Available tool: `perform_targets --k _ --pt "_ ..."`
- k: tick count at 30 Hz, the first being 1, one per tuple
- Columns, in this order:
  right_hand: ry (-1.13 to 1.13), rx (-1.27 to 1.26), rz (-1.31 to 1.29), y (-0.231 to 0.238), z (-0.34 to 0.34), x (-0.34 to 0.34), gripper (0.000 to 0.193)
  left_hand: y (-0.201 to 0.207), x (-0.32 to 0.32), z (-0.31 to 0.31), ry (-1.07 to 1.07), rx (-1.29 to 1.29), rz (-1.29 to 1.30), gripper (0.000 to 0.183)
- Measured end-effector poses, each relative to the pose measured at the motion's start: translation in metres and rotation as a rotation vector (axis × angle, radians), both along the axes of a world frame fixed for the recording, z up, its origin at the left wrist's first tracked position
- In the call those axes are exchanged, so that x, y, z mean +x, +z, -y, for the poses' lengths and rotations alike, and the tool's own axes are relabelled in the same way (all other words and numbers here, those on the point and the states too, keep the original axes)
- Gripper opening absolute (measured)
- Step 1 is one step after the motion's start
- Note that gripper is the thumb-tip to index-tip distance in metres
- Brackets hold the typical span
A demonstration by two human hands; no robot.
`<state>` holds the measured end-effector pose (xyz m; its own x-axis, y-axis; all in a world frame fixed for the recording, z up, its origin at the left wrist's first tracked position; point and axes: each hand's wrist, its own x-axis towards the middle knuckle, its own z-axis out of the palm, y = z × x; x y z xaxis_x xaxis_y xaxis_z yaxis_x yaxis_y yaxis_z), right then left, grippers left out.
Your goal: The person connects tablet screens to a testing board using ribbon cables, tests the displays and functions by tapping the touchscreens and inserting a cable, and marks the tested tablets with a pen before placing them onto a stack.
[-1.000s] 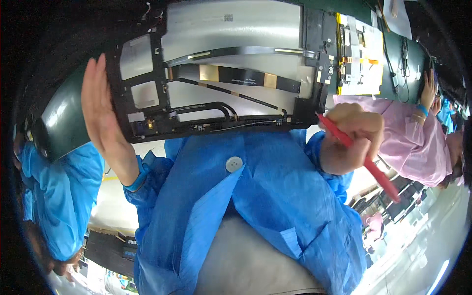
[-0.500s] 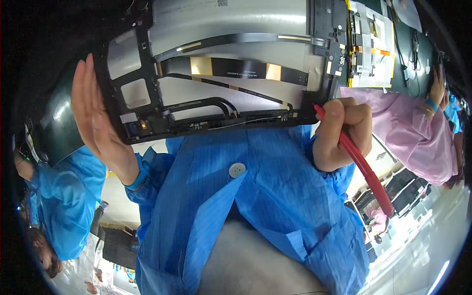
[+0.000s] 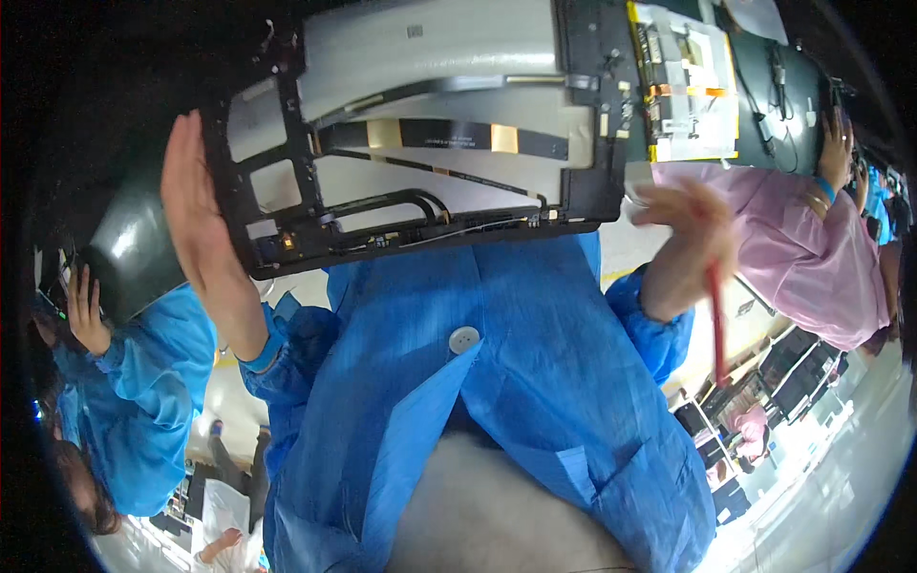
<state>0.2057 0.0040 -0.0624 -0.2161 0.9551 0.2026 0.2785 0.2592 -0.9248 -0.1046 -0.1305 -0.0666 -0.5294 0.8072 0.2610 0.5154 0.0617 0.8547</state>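
Note:
An opened tablet-like device (image 3: 444,158), with a black frame, silver plates and dark ribbon cables, lies in front of me, slightly tilted. My left hand (image 3: 199,224) rests along its left edge, fingers straight and together, the palm side against the frame. To the right of the device, apart from it, my right hand (image 3: 690,239) is smeared by motion. A slim red pen-shaped tool (image 3: 716,320) is in its grip and points down past the wrist; the tool's upper end is blurred among the fingers.
A partly taped electronic assembly (image 3: 688,86) with yellow edges sits at the back right on the dark work surface (image 3: 764,158), near black cables (image 3: 778,86). A person in pink (image 3: 798,244) works at the right, and one in blue (image 3: 153,401) at the left.
My right hand has moved away from the device's lower right corner, to the right, with the red tool. The device appears slightly further left in view. My left hand stays at its edge.

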Motion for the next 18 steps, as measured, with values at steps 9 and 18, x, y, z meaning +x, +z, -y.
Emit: perform_targets --k 9,18 --pt "0.034 -0.405 -0.219 0.017 0.041 -0.022 0.019 0.038 0.017 0.006 -0.042 0.002 0.607 0.093" --pt "-0.137 -0.589 -0.843 0.076 0.027 0.009 0.034 0.065 0.064 -0.011 -0.218 0.041 0.869 0.099"
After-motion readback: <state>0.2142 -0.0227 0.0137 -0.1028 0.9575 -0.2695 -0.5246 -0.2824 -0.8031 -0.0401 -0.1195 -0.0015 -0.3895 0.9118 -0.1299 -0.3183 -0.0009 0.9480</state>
